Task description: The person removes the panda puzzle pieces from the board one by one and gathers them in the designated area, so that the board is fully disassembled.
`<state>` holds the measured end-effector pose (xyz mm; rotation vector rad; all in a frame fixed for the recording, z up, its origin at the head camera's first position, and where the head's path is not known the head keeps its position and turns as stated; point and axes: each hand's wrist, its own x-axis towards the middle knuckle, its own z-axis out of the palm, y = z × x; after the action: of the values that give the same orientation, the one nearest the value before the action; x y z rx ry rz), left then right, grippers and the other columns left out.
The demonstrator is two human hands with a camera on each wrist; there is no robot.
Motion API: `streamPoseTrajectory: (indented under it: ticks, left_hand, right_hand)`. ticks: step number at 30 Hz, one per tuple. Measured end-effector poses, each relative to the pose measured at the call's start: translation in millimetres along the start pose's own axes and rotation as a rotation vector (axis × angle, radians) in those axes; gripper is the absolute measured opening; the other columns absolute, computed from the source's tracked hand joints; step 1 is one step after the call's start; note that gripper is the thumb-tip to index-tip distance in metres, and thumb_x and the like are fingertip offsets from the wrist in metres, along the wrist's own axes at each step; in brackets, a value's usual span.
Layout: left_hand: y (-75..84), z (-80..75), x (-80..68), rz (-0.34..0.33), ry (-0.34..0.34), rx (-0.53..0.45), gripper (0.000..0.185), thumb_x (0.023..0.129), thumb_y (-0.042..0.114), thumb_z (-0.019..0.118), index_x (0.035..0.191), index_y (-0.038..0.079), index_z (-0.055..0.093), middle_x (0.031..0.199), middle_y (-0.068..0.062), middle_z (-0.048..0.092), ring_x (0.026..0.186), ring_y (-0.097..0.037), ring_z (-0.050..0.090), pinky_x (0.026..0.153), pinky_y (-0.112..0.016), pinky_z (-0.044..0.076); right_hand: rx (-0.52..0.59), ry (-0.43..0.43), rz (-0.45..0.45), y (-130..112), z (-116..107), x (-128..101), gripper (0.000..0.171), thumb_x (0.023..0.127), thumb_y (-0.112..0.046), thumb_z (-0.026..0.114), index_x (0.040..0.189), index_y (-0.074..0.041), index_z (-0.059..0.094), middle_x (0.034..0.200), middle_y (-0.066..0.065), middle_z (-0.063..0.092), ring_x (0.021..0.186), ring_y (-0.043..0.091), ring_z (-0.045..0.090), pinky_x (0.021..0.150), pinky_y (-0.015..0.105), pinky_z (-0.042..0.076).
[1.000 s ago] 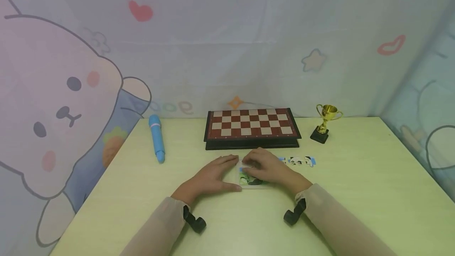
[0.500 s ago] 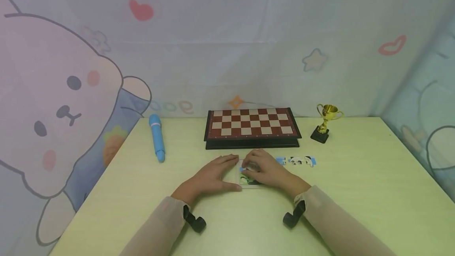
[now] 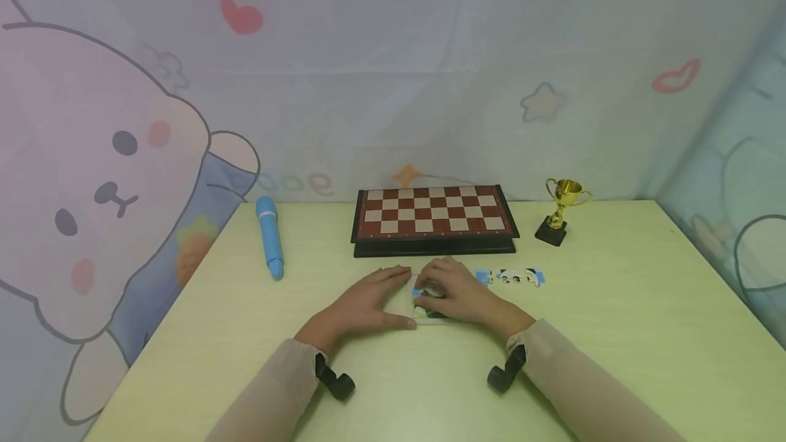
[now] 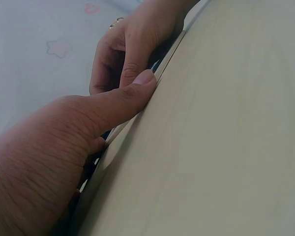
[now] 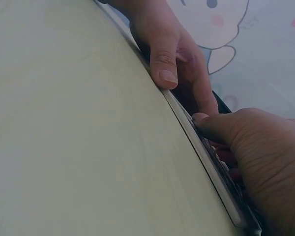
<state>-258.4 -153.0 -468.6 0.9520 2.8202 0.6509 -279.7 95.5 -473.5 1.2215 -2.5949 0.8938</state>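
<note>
Puzzle tray (image 3: 430,319) lies flat on bench (image 3: 614,333), mid-front. Left hand (image 3: 368,305) braces its left edge, thumb along the rim, fingers straight. Right hand (image 3: 457,295) curls onto a piece inside. Press straight down; keep the tray pinned.

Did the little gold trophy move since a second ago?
No. The gold trophy sits in the same spot beside the right end of the chessboard, near the table's far edge, as before.
</note>
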Motion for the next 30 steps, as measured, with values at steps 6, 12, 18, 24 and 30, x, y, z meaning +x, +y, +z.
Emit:
streamPoseTrajectory:
  ticks: [6,12,18,24,30]
  left_hand:
    - [-2.4,1.1,0.6,-0.004,-0.001,0.002,0.100,0.081,0.079,0.060,0.158,0.021,0.035,0.163,0.008,0.029,0.150,-0.020,0.024,0.121,-0.046,0.024]
    - [-3.8,1.8,1.1,-0.004,0.007,0.008,0.100,0.080,0.080,0.059,0.158,0.022,0.036,0.162,0.011,0.029,0.150,-0.016,0.024,0.121,-0.042,0.023]
    - [-3.3,1.3,0.1,-0.001,0.006,-0.012,0.099,0.081,0.079,0.060,0.158,0.022,0.036,0.162,0.010,0.030,0.150,-0.017,0.025,0.120,-0.045,0.025]
    - [-3.6,1.6,0.1,-0.001,0.001,-0.013,0.100,0.081,0.080,0.059,0.159,0.022,0.034,0.163,0.010,0.028,0.150,-0.018,0.024,0.120,-0.046,0.025]
    - [-3.1,1.4,0.0,-0.012,-0.003,-0.009,0.099,0.081,0.080,0.059,0.159,0.024,0.034,0.163,0.012,0.027,0.150,-0.014,0.023,0.120,-0.043,0.025]
  right_hand:
    - [0.000,-0.015,0.018,-0.1,-0.5,1.0,0.028,0.091,-0.036,0.075,0.110,-0.016,0.069,0.114,-0.004,0.065,0.113,0.020,0.054,0.102,0.047,0.043]
    - [0.019,-0.014,0.017,0.7,-1.4,0.6,0.027,0.093,-0.034,0.074,0.112,-0.016,0.068,0.110,-0.005,0.067,0.109,0.018,0.055,0.098,0.044,0.045]
    - [0.054,-0.003,-0.009,4.6,0.2,0.1,0.021,0.096,-0.030,0.071,0.113,-0.019,0.068,0.109,-0.012,0.065,0.106,0.011,0.055,0.090,0.035,0.051]
    - [0.083,-0.011,-0.009,3.5,-0.5,-1.1,0.023,0.096,-0.028,0.071,0.117,-0.018,0.068,0.111,-0.010,0.065,0.105,0.011,0.056,0.088,0.034,0.052]
    - [0.072,-0.019,-0.017,3.8,-1.0,-0.9,0.028,0.097,-0.026,0.070,0.123,-0.017,0.069,0.113,-0.009,0.068,0.101,0.008,0.056,0.085,0.031,0.052]
